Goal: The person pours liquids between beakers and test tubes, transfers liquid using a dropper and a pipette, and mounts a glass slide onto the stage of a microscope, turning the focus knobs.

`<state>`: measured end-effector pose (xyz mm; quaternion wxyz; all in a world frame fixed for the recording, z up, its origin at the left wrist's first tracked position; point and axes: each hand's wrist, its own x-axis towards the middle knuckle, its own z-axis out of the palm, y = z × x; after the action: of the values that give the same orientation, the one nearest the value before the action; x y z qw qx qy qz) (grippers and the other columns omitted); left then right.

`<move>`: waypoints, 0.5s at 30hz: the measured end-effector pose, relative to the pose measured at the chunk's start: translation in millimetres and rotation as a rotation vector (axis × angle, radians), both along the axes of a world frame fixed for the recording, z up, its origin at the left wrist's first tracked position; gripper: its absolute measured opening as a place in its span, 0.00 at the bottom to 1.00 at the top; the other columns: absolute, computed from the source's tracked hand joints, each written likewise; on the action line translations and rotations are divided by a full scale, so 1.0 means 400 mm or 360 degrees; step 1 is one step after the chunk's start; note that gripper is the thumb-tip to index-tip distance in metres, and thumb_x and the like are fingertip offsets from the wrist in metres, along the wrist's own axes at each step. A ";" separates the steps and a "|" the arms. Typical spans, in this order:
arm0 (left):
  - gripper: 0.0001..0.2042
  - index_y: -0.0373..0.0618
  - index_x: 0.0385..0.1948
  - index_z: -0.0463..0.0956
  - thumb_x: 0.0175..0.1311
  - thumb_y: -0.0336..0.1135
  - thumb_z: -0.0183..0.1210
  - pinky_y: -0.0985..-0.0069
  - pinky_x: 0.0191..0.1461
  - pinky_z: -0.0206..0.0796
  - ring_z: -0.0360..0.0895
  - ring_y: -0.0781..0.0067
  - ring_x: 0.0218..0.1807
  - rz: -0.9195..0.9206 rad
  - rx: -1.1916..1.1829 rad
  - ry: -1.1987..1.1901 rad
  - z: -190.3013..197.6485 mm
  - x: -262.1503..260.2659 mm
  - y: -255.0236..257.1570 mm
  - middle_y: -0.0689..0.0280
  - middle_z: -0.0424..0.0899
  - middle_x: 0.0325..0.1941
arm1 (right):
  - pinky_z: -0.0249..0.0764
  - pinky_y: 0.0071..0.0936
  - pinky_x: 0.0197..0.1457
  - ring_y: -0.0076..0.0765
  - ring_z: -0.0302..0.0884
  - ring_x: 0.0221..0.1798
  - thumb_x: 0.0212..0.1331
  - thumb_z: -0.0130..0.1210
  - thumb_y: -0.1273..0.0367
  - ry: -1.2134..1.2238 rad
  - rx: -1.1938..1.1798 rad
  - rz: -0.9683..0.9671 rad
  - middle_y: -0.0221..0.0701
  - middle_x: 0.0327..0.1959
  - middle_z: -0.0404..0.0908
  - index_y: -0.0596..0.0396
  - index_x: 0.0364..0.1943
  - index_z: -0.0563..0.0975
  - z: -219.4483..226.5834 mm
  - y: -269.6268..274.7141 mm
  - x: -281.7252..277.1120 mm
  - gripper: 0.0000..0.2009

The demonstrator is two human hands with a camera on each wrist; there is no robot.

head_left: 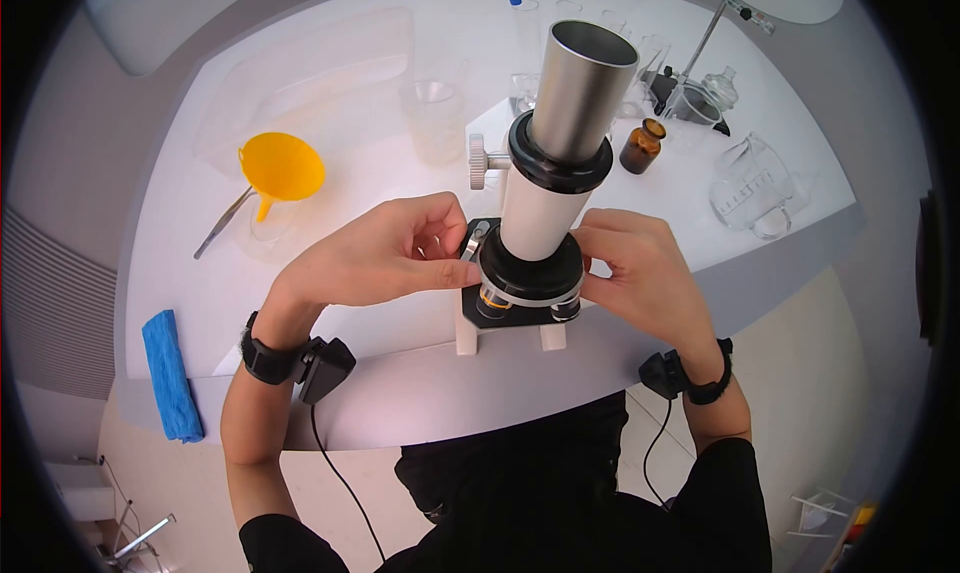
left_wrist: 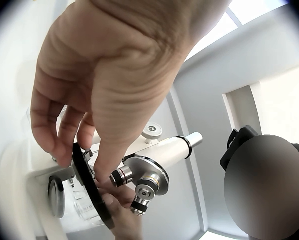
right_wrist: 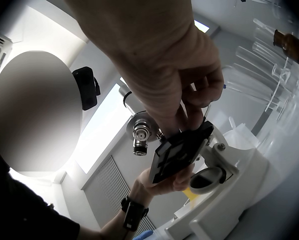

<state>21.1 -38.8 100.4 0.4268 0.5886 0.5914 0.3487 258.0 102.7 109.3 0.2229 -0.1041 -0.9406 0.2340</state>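
A white microscope (head_left: 537, 218) with a metal upper tube (head_left: 580, 98) stands at the table's front. My left hand (head_left: 385, 251) grips the left edge of its black stage (left_wrist: 93, 187), thumb over the top and fingers curled toward the underside. From the right, my right hand (head_left: 640, 273) reaches in with thumb and forefinger close together at the stage's upper face; I cannot tell what lies between their tips. Objective lenses (left_wrist: 141, 192) hang from the nosepiece beside the fingers. Beneath the stage sits a round mirror (right_wrist: 208, 179).
Left of the microscope are a yellow funnel (head_left: 282, 166), tweezers (head_left: 222, 223) and a blue cloth (head_left: 172, 373). A brown bottle (head_left: 642, 147), a glass beaker (head_left: 750, 185) and a metal stand (head_left: 712, 23) are on the right. Behind lies a clear plastic bin (head_left: 310, 83).
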 end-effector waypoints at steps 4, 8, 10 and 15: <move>0.15 0.46 0.25 0.67 0.63 0.39 0.65 0.84 0.33 0.60 0.66 0.84 0.29 0.0017 -0.0060 -0.0180 0.003 0.007 0.002 0.74 0.70 0.23 | 0.69 0.29 0.28 0.32 0.75 0.25 0.46 0.67 0.69 -0.0008 -0.0004 0.0000 0.27 0.21 0.74 0.51 0.35 0.84 0.000 0.000 0.002 0.10; 0.15 0.46 0.25 0.66 0.62 0.38 0.65 0.83 0.31 0.57 0.62 0.84 0.27 0.0031 -0.0073 -0.0271 0.002 0.010 0.004 0.76 0.66 0.22 | 0.69 0.30 0.28 0.33 0.75 0.25 0.45 0.66 0.69 0.0046 -0.0017 0.0023 0.28 0.21 0.74 0.52 0.34 0.84 -0.009 0.003 0.000 0.10; 0.15 0.46 0.25 0.66 0.62 0.37 0.65 0.83 0.31 0.56 0.61 0.84 0.27 0.0037 -0.0080 -0.0227 -0.002 0.007 0.005 0.76 0.65 0.22 | 0.69 0.30 0.28 0.33 0.75 0.25 0.45 0.67 0.69 0.0053 -0.0001 0.0031 0.28 0.21 0.74 0.52 0.34 0.84 -0.012 0.005 0.000 0.10; 0.16 0.46 0.23 0.65 0.61 0.37 0.66 0.82 0.30 0.54 0.59 0.84 0.26 0.0013 -0.0039 -0.0176 -0.008 0.002 0.005 0.77 0.64 0.21 | 0.69 0.30 0.29 0.33 0.74 0.26 0.45 0.67 0.69 0.0064 0.0029 0.0060 0.29 0.21 0.74 0.53 0.35 0.84 -0.013 0.004 -0.001 0.11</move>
<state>22.0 -36.7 97.1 0.4646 0.5608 0.5735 0.3752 257.7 104.2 104.2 0.2384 -0.0796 -0.9398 0.2317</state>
